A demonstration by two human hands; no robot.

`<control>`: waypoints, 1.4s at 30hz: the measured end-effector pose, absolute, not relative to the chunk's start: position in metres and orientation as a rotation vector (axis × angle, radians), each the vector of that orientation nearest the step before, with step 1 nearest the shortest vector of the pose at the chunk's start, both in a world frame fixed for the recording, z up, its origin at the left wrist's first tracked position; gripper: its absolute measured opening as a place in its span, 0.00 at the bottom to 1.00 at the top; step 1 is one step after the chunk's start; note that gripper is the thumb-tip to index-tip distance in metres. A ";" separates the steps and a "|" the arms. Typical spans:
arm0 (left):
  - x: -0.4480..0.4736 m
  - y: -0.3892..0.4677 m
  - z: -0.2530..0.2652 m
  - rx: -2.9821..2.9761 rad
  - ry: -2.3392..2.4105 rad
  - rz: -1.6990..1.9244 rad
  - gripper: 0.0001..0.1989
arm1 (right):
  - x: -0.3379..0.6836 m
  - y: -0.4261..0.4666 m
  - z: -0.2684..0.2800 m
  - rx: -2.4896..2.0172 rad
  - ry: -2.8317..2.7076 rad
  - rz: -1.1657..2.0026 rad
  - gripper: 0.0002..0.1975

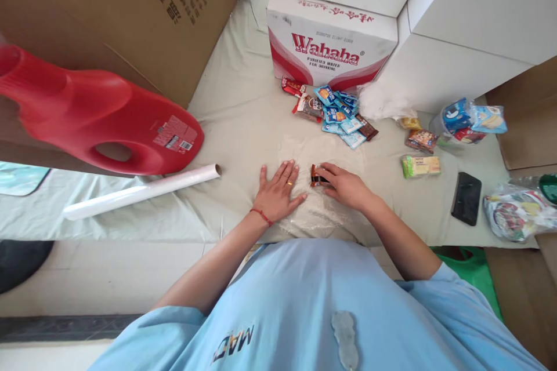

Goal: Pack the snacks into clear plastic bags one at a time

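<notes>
Gripping a small brown-wrapped snack [315,176], the right hand [344,186] rested near the left hand [279,192], spread open on clear plastic film [319,213].

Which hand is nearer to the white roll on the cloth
Left. The left hand lies spread to the right of the white roll; the right hand, touching a brown packet, is farther right.

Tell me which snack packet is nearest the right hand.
The small brown packet, touched by the right hand. It lies apart from the snack pile by the Wahaha carton and the packets farther right.
</notes>
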State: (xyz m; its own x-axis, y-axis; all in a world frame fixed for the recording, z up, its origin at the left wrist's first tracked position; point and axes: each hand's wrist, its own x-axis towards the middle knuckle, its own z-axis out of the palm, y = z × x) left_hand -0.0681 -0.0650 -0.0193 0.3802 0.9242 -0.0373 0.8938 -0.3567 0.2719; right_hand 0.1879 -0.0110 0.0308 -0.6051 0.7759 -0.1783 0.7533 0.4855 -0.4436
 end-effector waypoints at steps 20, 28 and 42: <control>-0.069 -0.066 -0.019 2.384 1.614 0.188 0.42 | 0.163 0.064 0.047 -1.388 -2.596 0.564 0.20; -0.070 -0.066 -0.020 2.393 1.617 0.192 0.41 | 0.147 0.156 0.032 -1.431 -2.541 0.310 0.26; -0.072 -0.066 -0.022 2.412 1.629 0.218 0.40 | 0.024 0.247 0.031 -1.733 -2.572 0.204 0.20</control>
